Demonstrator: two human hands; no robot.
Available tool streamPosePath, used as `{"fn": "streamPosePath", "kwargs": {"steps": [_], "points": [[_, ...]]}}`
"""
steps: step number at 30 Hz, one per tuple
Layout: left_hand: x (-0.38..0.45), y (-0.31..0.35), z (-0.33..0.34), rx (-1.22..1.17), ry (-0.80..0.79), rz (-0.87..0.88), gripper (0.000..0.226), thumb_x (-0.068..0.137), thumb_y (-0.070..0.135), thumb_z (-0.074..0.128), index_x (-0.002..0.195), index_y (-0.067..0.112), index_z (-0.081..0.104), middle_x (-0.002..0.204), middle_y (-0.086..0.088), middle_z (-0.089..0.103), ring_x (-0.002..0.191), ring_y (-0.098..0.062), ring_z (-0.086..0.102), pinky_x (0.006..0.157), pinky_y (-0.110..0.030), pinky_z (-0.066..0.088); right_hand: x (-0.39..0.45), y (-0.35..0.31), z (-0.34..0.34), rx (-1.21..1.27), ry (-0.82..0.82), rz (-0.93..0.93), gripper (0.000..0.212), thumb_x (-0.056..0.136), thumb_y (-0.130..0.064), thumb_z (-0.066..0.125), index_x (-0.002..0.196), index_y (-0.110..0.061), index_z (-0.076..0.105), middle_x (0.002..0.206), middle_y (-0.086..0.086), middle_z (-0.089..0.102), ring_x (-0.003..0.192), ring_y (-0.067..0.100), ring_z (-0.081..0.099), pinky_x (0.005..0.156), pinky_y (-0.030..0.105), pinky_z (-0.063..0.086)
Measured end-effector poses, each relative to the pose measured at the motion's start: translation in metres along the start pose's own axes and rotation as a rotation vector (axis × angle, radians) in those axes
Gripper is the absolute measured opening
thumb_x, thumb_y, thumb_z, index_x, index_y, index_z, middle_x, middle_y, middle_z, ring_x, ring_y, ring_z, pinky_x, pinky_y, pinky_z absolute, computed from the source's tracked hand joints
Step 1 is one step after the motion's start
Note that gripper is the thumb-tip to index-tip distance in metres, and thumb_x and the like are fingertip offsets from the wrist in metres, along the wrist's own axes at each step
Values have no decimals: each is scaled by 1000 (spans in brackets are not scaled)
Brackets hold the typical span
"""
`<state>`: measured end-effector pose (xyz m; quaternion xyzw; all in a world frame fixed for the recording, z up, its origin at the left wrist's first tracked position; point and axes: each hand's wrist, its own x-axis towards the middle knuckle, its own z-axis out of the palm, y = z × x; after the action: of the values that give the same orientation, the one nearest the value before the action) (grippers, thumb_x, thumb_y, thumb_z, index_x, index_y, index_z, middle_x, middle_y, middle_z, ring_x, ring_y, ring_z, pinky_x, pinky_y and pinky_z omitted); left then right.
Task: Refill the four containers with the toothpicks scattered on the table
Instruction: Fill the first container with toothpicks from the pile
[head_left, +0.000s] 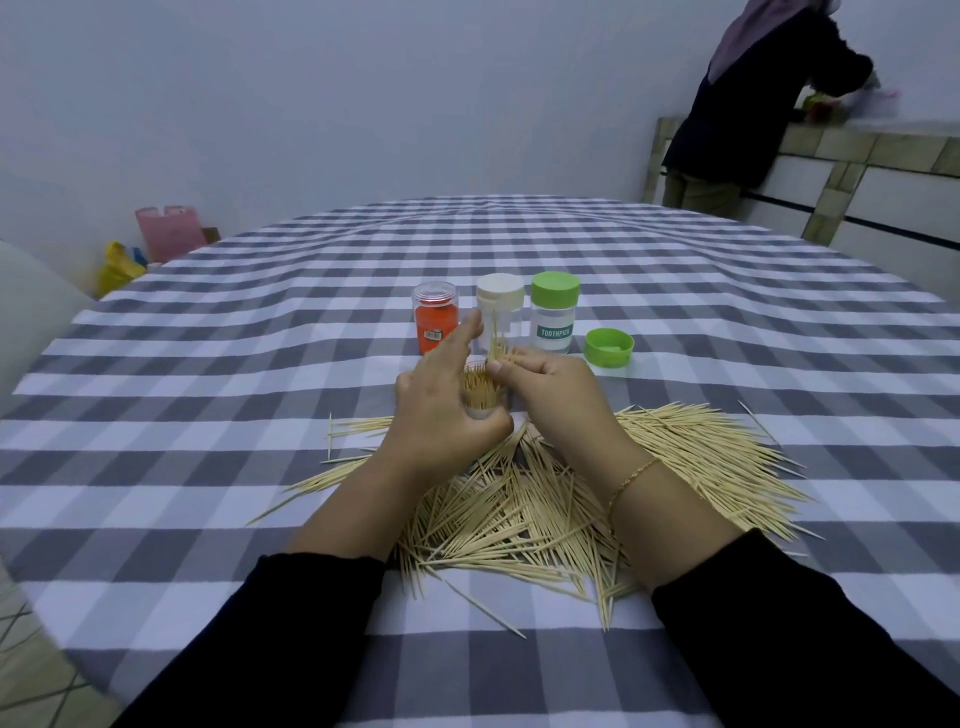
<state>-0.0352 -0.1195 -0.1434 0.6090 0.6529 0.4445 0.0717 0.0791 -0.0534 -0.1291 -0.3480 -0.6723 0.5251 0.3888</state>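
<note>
You are looking at four containers (554, 312), one loose green lid (608, 347), two hands (558, 400) and countless toothpicks (519, 519).

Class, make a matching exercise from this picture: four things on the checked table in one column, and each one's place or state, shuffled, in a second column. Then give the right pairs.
Things:
1. Green loose cap
2. Orange container
3. Container in the left hand
4. Labelled container

Places or states:
A. Packed with upright toothpicks
B. Leftmost in the back row
C. Lying open side up, farthest right
D. Closed with a green lid

Pairs: 1-C, 2-B, 3-A, 4-D
</note>
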Motion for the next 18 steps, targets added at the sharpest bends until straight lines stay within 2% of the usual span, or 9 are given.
{"fn": "streamPosePath", "kwargs": {"steps": [2,4,7,9,11,13,14,16,18], "points": [[0,4,-2,-115,3,36,87,74,25,57,147,42,15,143,15,41,128,4,40,103,-22,35,0,0,-4,-52,-25,-23,25,89,-20,63,111,-10,70,132,3,58,125,13,49,106,27,36],[0,5,-4,-180,2,48,84,75,19,49,150,37,15,142,15,40,122,13,39,98,-13,37,-2,-2,-2,-106,-79,-65,29,92,-20,59,119,-11,66,141,4,50,131,17,44,111,38,34],[2,5,-4,-132,-1,55,81,76,20,42,147,40,11,137,21,41,122,11,38,109,-35,31,-6,-8,0,-161,-163,-105,34,95,-13,50,129,-14,59,143,3,47,133,18,41,112,41,31],[2,5,-3,-104,-10,46,77,75,21,39,145,41,13,124,27,45,113,20,36,105,-30,27,-8,-11,-2,-162,-215,-157,38,95,-5,45,130,-15,57,136,2,53,128,17,45,110,37,34],[2,5,-3,-90,-15,55,76,74,24,38,146,39,17,116,34,42,110,25,32,104,-27,25,-12,-15,-3,-156,-247,-164,43,93,0,41,129,-17,57,129,4,57,120,16,52,101,27,42],[3,6,-3,-53,-30,58,76,74,30,34,149,32,24,130,35,36,120,22,28,109,-29,19,-11,-13,-1,-174,-260,-142,48,92,-1,40,133,-21,52,128,5,56,114,15,55,89,19,47],[4,6,-3,-17,-44,51,77,74,30,33,150,29,26,140,29,34,129,13,26,110,-29,15,-10,-10,1,-189,-252,-131,50,92,-7,41,139,-25,45,131,4,54,115,14,55,89,21,49],[4,5,-3,54,-72,38,76,75,28,31,150,28,26,154,16,26,140,-1,18,107,-26,8,-9,-6,4,-237,-181,-127,63,92,-23,46,150,-31,22,142,-1,45,120,15,53,100,35,46],[3,7,-5,50,-85,29,76,75,28,31,151,29,24,157,13,23,141,-2,15,106,-26,7,-10,-4,4,-208,-112,-162,74,94,-25,51,149,-41,4,145,-7,42,111,13,60,100,41,46]]}}
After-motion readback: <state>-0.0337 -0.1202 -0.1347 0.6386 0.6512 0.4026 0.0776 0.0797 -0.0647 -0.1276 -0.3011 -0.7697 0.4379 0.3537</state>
